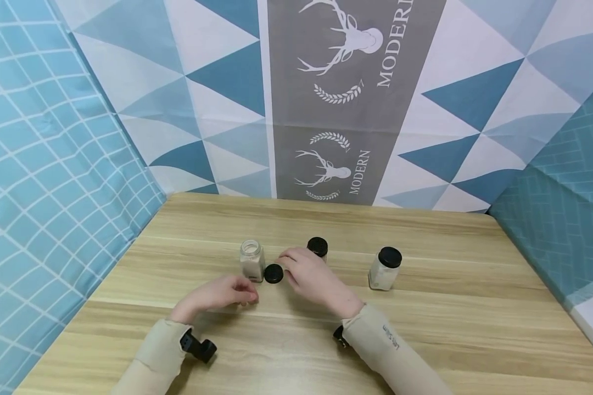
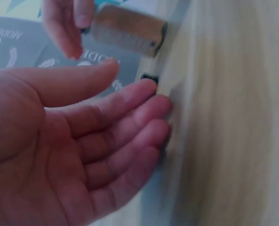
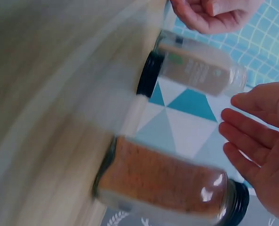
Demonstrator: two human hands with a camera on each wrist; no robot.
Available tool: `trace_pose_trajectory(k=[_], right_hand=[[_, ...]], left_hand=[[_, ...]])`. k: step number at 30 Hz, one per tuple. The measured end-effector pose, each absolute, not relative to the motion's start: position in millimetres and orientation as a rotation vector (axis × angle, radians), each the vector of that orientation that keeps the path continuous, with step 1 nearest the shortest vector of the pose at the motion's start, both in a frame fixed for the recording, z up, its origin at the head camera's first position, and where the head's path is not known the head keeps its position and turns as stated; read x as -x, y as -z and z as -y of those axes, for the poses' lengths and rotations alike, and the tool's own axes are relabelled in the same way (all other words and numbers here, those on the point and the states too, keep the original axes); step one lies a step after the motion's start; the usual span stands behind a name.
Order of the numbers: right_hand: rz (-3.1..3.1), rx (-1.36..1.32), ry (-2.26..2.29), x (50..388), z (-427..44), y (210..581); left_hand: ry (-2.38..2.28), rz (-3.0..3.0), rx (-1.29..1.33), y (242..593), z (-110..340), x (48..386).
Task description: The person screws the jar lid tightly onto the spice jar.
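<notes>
My left hand (image 1: 216, 296) hovers over the table left of centre, fingers loosely bent and holding nothing; in the left wrist view its palm (image 2: 83, 136) faces up. Just beyond it stands a clear glass jar (image 1: 252, 262) without a lid, pale powder inside. A black lid (image 1: 274, 273) lies on the table beside that jar's base. My right hand (image 1: 310, 276) is right of the lid, its relaxed fingers apart from the open jar in the right wrist view. Partly hidden behind this hand is a black-lidded jar (image 1: 318, 246), with reddish-brown contents (image 3: 163, 176) in the right wrist view.
Another black-lidded jar (image 1: 384, 270) with pale contents stands farther right on the wooden table (image 1: 449, 318). A patterned cloth backdrop (image 1: 227, 109) rises behind the table, with blue tiled cloth (image 1: 44, 181) along the left side.
</notes>
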State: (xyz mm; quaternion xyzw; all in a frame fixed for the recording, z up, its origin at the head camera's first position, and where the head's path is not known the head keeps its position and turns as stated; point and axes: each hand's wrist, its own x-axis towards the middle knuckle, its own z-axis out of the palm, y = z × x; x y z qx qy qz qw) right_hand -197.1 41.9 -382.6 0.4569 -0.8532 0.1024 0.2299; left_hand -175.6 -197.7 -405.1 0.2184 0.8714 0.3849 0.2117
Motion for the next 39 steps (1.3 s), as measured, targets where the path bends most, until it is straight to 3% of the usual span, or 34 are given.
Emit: trace_pose_trajectory(k=[9,23,39], right_hand=[[2.711,-1.228,-0.240,199,-24,385],[2.969,-1.191,-0.306,205,-5,397],[3.000,-1.138,-0.314,211,-1,400]], left_hand=[[-1.192,-2.536,-0.260,404,218,186],[-1.437,-2.458,-0.453,428,231,206],[-1.439,-2.465,-0.431,432,230,210]])
